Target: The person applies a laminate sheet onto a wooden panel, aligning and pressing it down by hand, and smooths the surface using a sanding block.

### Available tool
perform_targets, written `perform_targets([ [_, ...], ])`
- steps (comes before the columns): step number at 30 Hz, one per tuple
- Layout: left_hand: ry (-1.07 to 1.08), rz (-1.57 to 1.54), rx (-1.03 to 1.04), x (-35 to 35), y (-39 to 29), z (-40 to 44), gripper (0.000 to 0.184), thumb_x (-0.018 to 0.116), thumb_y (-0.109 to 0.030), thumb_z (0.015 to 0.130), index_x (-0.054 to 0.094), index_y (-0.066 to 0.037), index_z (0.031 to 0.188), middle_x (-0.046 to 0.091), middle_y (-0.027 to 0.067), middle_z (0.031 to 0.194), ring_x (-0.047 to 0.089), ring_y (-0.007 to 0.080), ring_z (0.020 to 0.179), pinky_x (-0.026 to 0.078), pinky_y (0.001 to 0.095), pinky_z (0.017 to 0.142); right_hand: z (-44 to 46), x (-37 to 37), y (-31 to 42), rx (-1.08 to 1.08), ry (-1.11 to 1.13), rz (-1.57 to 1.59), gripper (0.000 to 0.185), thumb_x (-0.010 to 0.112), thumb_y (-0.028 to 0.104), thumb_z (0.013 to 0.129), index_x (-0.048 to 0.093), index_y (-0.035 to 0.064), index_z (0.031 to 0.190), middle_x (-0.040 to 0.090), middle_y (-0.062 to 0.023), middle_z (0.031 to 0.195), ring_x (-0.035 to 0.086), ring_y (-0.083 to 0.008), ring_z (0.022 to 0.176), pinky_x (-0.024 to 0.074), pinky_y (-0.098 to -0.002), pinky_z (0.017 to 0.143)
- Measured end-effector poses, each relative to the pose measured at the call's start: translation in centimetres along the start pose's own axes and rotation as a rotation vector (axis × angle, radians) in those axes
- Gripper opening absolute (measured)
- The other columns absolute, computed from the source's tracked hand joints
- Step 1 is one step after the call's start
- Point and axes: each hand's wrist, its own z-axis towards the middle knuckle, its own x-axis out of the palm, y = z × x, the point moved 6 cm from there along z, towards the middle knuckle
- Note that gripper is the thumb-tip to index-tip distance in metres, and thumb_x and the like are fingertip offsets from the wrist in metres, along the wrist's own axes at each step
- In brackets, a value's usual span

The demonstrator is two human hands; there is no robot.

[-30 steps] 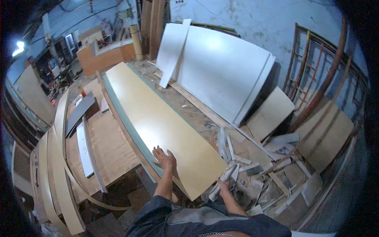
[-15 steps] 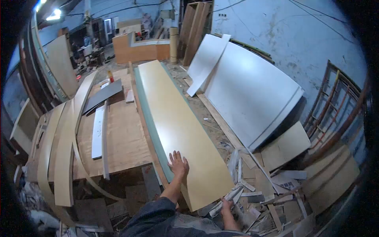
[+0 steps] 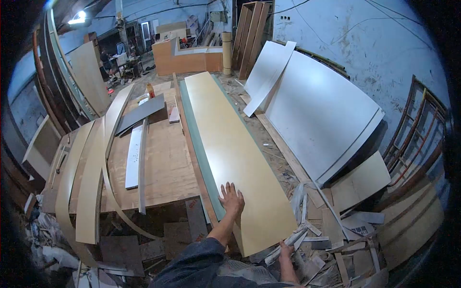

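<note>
A long cream-yellow panel (image 3: 230, 144) lies lengthwise in front of me, over a green-edged sheet (image 3: 199, 153). My left hand (image 3: 232, 201) rests on the panel's near part by its left edge, fingers spread, holding nothing. My right hand (image 3: 286, 250) is beside the panel's near right corner. Its fingers are curled near the edge and a pale wrapped bundle (image 3: 294, 238); what they hold, if anything, is too small to tell.
A plywood table (image 3: 168, 163) at left bears curved cream strips (image 3: 91, 201), a white strip (image 3: 134, 156) and a grey sheet (image 3: 140, 113). White panels (image 3: 321, 113) lean on the right wall. Scraps (image 3: 350, 249) litter the floor at lower right. A person sits far back left.
The camera view has swung left and up, so the panel and table appear further right. My left hand stays spread on the panel; my right hand stays by its near corner.
</note>
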Motion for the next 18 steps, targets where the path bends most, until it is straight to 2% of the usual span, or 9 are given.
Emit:
perform_targets([
  [1, 0.074, -0.006, -0.032, 0.1, 0.1, 0.0, 0.053, 0.050, -0.033, 0.097, 0.047, -0.011, 0.146, 0.036, 0.0085, 0.159, 0.021, 0.0317, 0.152, 0.023, 0.0679, 0.112, 0.0, -0.1, -0.1, 0.002, -0.004, 0.002, 0.092, 0.082, 0.002, 0.079, 0.025, 0.0011, 0.151, 0.049, -0.0178, 0.142, 0.053, -0.0321, 0.124, 0.0432, -0.0461, 0.106],
  [10, 0.053, -0.013, -0.027, 0.2, 0.0, 0.1, 0.054, 0.052, -0.032, 0.097, 0.045, -0.012, 0.146, 0.035, 0.0084, 0.159, 0.022, 0.0326, 0.151, 0.024, 0.0683, 0.111, 2.1, -1.0, -2.0, -0.033, -0.077, -0.155, 0.090, 0.080, 0.003, 0.082, 0.023, 0.0029, 0.152, 0.046, -0.0188, 0.144, 0.052, -0.0336, 0.126, 0.0439, -0.0471, 0.106],
  [12, 0.068, -0.029, -0.029, -0.4, -0.3, 0.0, 0.054, 0.052, -0.032, 0.097, 0.045, -0.012, 0.146, 0.035, 0.0084, 0.159, 0.021, 0.0327, 0.152, 0.023, 0.0693, 0.111, 0.2, -0.2, -0.8, 0.055, -0.079, 0.046, 0.086, 0.080, 0.003, 0.083, 0.026, 0.0028, 0.150, 0.048, -0.0176, 0.141, 0.053, -0.0331, 0.125, 0.0458, -0.0466, 0.103],
  [15, 0.070, -0.055, -0.028, -0.1, -0.2, -0.1, 0.054, 0.052, -0.033, 0.097, 0.045, -0.012, 0.147, 0.034, 0.0078, 0.160, 0.018, 0.0327, 0.153, 0.021, 0.0719, 0.111, 5.1, -1.6, -4.9, 0.007, -0.018, -0.033, 0.085, 0.079, 0.002, 0.083, 0.026, 0.0030, 0.149, 0.049, -0.0177, 0.141, 0.053, -0.0335, 0.125, 0.0468, -0.0473, 0.102],
  [16, 0.056, -0.068, -0.022, 0.1, 0.0, -0.1, 0.055, 0.051, -0.035, 0.097, 0.045, -0.013, 0.147, 0.034, 0.0073, 0.160, 0.016, 0.0325, 0.153, 0.020, 0.0735, 0.110, 5.0, -1.6, -4.8, -0.010, 0.003, -0.060, 0.085, 0.079, 0.002, 0.083, 0.026, 0.0030, 0.149, 0.049, -0.0178, 0.140, 0.053, -0.0337, 0.125, 0.0472, -0.0476, 0.102],
  [18, 0.093, -0.066, -0.018, -0.2, 0.0, 0.0, 0.059, 0.054, -0.038, 0.095, 0.045, -0.010, 0.147, 0.034, 0.0098, 0.159, 0.017, 0.0344, 0.152, 0.021, 0.0739, 0.111, -0.5, -0.2, 0.3, -0.029, -0.029, -0.019, 0.082, 0.077, 0.001, 0.084, 0.026, 0.0008, 0.148, 0.048, -0.0186, 0.140, 0.054, -0.0337, 0.123, 0.0486, -0.0469, 0.100],
])
